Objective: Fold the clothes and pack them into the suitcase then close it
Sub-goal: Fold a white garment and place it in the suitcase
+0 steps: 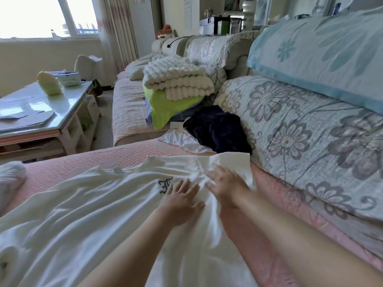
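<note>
A white T-shirt (99,208) with a dark letter emblem lies spread on the pink sofa seat (68,168). My left hand (182,198) presses flat on the shirt's chest just right of the emblem, fingers straight. My right hand (224,184) lies flat on the shirt near its right sleeve, fingers spread, with wrinkles bunched between the two hands. Beyond the shirt a dark navy garment (219,129) lies crumpled on another white garment (182,139). No suitcase is in view.
Floral cushions (300,137) and a blue pillow (323,56) line the sofa back on the right. A folded white blanket (176,79) on a green pillow (167,108) sits farther along. A glass coffee table (39,108) stands at the left.
</note>
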Motion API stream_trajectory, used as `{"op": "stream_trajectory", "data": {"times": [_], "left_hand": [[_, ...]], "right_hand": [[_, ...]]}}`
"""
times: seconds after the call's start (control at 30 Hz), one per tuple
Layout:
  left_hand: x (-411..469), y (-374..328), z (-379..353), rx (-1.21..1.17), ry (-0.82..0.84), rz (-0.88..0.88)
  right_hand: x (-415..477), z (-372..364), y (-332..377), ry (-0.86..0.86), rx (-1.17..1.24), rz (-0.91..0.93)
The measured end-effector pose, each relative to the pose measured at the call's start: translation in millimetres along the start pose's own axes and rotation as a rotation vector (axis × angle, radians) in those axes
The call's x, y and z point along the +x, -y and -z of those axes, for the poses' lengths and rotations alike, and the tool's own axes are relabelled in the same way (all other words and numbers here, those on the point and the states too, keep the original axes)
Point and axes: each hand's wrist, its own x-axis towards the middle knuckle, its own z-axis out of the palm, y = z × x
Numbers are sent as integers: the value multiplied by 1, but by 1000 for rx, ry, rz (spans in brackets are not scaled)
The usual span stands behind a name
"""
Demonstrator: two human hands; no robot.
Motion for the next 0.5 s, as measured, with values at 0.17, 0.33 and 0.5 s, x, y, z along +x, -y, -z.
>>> {"op": "stream_trajectory", "data": {"times": [0.17,0.33,0.5], "left_hand": [[-61,18,-4,18,88,104],[-116,22,-2,-23,72,171],[-176,-3,-6,-8,-169,-16]], "right_hand": [[-40,-21,17,247,-110,-93],[-89,-11,34,192,-46,-84],[-154,9,56,139,34,-53]]}}
